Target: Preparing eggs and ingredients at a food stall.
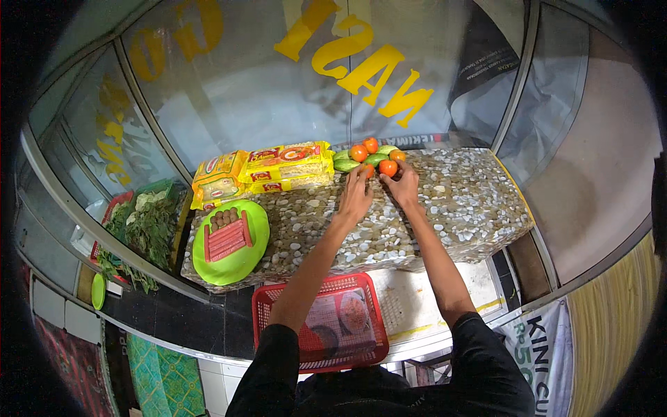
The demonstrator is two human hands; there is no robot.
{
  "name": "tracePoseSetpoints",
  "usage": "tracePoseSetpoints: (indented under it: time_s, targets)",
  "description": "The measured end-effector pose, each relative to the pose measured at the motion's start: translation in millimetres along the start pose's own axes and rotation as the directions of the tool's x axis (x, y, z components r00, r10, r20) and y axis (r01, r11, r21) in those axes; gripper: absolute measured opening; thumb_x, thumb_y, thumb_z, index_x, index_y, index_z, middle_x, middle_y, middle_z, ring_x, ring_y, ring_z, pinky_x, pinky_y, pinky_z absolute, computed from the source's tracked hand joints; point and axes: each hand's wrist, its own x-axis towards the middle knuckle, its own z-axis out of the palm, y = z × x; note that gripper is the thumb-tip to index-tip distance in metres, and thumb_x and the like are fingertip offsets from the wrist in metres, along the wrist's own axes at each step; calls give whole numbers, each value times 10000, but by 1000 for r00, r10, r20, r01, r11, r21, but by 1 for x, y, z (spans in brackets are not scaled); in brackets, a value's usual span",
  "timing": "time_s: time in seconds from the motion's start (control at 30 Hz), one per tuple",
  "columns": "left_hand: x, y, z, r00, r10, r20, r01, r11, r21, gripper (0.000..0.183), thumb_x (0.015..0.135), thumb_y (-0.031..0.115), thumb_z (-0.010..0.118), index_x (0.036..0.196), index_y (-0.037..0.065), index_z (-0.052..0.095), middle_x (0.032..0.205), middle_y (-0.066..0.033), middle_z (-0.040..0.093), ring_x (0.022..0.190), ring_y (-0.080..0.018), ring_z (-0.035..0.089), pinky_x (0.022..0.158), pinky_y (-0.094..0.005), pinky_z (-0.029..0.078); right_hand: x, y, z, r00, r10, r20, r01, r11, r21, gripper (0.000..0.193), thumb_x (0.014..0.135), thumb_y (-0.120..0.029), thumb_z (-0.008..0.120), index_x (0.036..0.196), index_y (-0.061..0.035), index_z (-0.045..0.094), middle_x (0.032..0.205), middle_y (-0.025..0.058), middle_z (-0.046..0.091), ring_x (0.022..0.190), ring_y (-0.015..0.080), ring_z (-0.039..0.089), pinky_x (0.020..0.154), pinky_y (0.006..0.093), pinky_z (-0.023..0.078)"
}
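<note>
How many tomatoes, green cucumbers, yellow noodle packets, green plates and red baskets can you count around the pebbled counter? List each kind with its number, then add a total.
Tomatoes: 5 in view, one half hidden by the left hand
Green cucumbers: 3
Yellow noodle packets: 3 that can be told apart
Green plates: 1, carrying sausages
Red baskets: 1
Total: 13

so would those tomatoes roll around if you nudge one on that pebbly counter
Probably. The tomatoes look round and smooth, so one nudged free would likely roll, though the counter has a pebbled surface that may slow it. They sit bunched against green cucumbers, which should brace them. Both hands, left hand and right hand, touch the pile.
</note>
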Motion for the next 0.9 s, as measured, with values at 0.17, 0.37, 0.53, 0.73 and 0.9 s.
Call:
tracePoseSetpoints:
  time_s: [0.17, 0.37, 0.53, 0.73, 0.9]
  targets:
    - [-3, 2, -6, 1000, -10, 2, 10, 1000, 4, 525, 775, 40, 580, 1271, -27, 419, 1311, -194, 380, 1227, -368, 370, 1033, -411, 333, -1, -10, 4, 1000, -11, -4, 11, 1000, -24, 537, 654, -125, 772, 1108, 76, 569, 1067, 269, 598, 994, 387, 586, 876, 412, 465]
    - [-5, 6, -8, 1000, -12, 10, 12, 999, 31, 508, 787, 43, 576, 1264, -33, 421, 1299, -190, 382, 1218, -373, 375, 1018, -417, 348, 0, -2, 4, 990, -136, 18, 136, 991, -6, 513, 651, -81, 734, 1116, 62, 571, 1051, 281, 598, 1003, 397, 578, 887, 415, 459]
    - [-11, 5, -11, 999, -31, 18, 30, 999, 20, 506, 794, 48, 584, 1266, -28, 419, 1284, -182, 379, 1213, -373, 377, 1006, -418, 358, -2, -7, 1, 991, -122, 56, 120, 992, 30, 548, 662, -62, 707, 1169, 59, 537, 1064, 282, 592, 1013, 401, 572, 894, 415, 456]
    - [-14, 13, -12, 999, -26, 25, 26, 999, 28, 493, 813, 53, 575, 1274, -19, 416, 1282, -188, 378, 1220, -369, 372, 1010, -435, 352, -3, 6, 1, 996, -82, 39, 81, 996, 26, 558, 686, -46, 715, 1202, 45, 523, 1022, 223, 640, 945, 300, 641, 850, 363, 493]
    - [-36, 20, -20, 998, -39, 50, 37, 999, 38, 511, 840, 84, 550, 1319, 4, 389, 1360, -211, 347, 1259, -380, 340, 1039, -443, 324, -24, -7, -12, 990, -137, 11, 137, 990, -6, 510, 697, -69, 716, 1171, 22, 551, 1019, 217, 642, 936, 320, 637, 835, 384, 491]
